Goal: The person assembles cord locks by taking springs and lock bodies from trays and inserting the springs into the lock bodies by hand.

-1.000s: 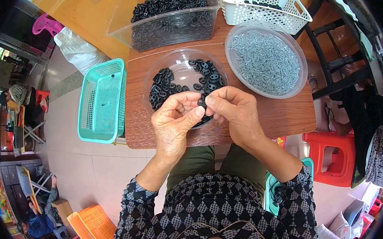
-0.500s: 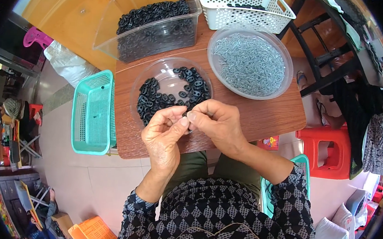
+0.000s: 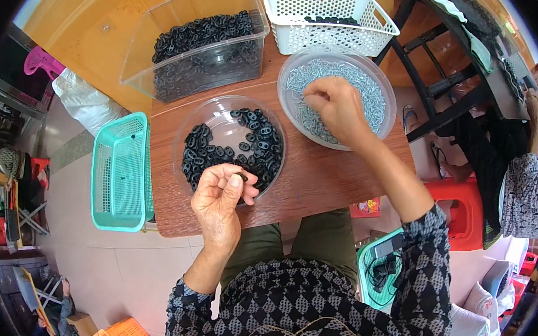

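My left hand (image 3: 219,196) pinches a small black oval piece (image 3: 242,176) between thumb and fingers, over the near edge of a clear round bowl (image 3: 233,120). In that bowl lie many black oval pieces (image 3: 264,143) with two holes each. Over on the right, my right hand (image 3: 340,108) is above a second round bowl (image 3: 385,92) full of thin silver screw-like pins (image 3: 370,90). Its thumb and fingers are closed together at the pins; whether they hold one cannot be seen.
Behind the bowls on the wooden table (image 3: 319,178) stand a clear bin (image 3: 217,69) of black pieces and a white perforated basket (image 3: 323,36). A green basket (image 3: 123,169) is at the left. At the right are a red stool (image 3: 461,211) and a seated person (image 3: 524,182).
My right hand has left my left hand and moved up and right to the bowl of silver pins. My left hand has dropped slightly, still pinching a black piece. The view has shifted a little.
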The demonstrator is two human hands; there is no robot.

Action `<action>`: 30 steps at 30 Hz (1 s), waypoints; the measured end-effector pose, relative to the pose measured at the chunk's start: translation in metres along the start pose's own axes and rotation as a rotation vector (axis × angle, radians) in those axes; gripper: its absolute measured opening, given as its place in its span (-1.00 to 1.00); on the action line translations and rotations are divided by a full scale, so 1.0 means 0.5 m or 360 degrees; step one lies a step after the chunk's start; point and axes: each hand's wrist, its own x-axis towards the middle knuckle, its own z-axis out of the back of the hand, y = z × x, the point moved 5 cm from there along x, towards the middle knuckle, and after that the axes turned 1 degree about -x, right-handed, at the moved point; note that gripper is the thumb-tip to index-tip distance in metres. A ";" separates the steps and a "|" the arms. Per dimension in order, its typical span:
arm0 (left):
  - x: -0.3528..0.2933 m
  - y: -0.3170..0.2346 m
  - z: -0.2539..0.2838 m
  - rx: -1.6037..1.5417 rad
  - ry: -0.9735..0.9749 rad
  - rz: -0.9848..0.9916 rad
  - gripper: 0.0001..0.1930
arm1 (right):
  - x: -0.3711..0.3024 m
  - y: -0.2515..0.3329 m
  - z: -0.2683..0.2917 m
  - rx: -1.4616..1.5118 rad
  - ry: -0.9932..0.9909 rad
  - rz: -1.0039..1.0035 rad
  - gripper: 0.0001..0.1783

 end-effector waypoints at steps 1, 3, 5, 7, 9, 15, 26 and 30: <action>-0.002 0.001 -0.003 0.0024 0.0013 -0.0011 -0.85 | 0.015 -0.020 -0.003 -0.0251 0.0062 0.0039 -0.93; -0.003 0.001 -0.006 0.0050 0.0026 -0.0028 -0.85 | 0.036 -0.046 -0.020 -0.0499 0.0119 0.0082 -0.95; -0.001 0.001 -0.007 0.0049 0.0022 -0.0040 -0.84 | 0.048 -0.053 -0.047 -0.0763 0.0154 0.0283 -0.97; -0.002 0.002 -0.003 0.0050 0.0014 -0.0030 -0.84 | 0.060 -0.045 -0.066 -0.0866 0.0285 0.0301 -0.94; -0.003 0.003 -0.001 0.0047 0.0010 -0.0019 -0.84 | 0.067 -0.043 -0.082 -0.0973 0.0413 0.0316 -0.90; -0.004 0.005 -0.005 0.0031 0.0051 -0.0020 -0.85 | 0.073 -0.052 -0.109 -0.1134 0.0490 0.0536 -0.96; -0.002 0.007 -0.004 0.0011 0.0082 0.0006 -0.86 | 0.084 -0.060 -0.080 -0.0651 0.0550 0.0480 -0.97; -0.003 0.005 -0.003 -0.0008 0.0073 -0.0001 -0.86 | 0.081 -0.044 -0.097 -0.0723 0.0580 0.0533 -0.94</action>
